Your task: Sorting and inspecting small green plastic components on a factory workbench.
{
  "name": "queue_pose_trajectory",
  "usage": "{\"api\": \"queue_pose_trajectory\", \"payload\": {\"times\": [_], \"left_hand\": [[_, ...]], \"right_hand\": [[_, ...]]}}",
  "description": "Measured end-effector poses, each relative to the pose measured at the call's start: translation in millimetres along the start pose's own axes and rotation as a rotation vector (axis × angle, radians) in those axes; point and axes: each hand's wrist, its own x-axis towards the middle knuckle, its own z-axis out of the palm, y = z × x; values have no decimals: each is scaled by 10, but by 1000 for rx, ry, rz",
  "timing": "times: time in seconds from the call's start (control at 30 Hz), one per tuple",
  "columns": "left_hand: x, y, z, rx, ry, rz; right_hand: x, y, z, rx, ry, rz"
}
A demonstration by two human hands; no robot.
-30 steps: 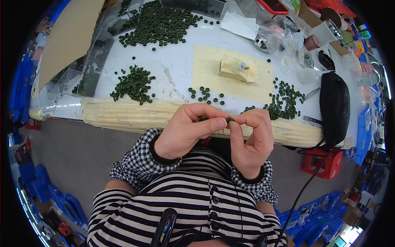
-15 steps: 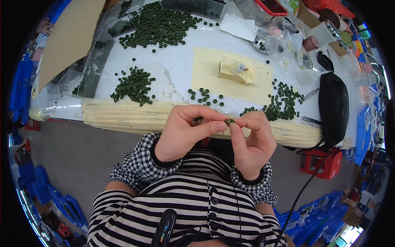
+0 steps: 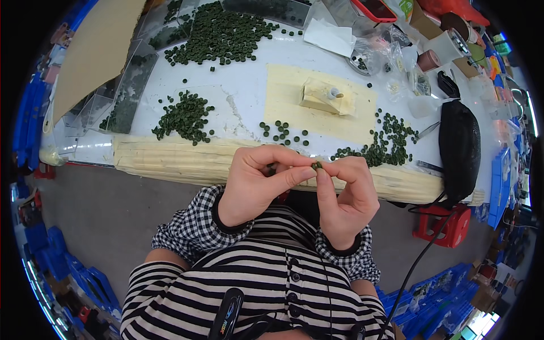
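One small dark-green round piece [image 3: 317, 165] is located at the near edge of the white worktop [image 3: 243, 85], which carries a cream padded strip [image 3: 170, 156]. The left hand [image 3: 249, 184] grips the piece between thumb and forefinger; the right hand [image 3: 349, 195] grips its opposite side likewise, fingertips nearly meeting. A loose heap of dark-green discs [image 3: 186, 118] lies near the worktop's near-left corner. A cream rectangular block [image 3: 323, 97] sits on a cream sheet [image 3: 280, 85], inward from the near edge. A black fabric pouch [image 3: 460, 150] rests along the right edge.
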Motion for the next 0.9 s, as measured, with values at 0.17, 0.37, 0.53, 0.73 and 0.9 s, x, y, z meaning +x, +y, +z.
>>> {"api": "queue_pose_trajectory", "payload": {"times": [0.17, 0.37, 0.53, 0.73, 0.9], "left_hand": [[28, 11, 15, -95, 7, -64], [47, 46, 66, -271, 35, -189], [32, -13, 18, -61, 16, -5], [42, 21, 41, -191, 17, -110], [58, 44, 18, -168, -32, -107]], "right_hand": [[7, 15, -9, -65, -21, -101], [-9, 18, -13, -35, -19, -69], [-11, 14, -16, -71, -30, -99], [-50, 38, -84, 299, -114, 197], [-65, 41, -106, 388, -128, 280]]}}
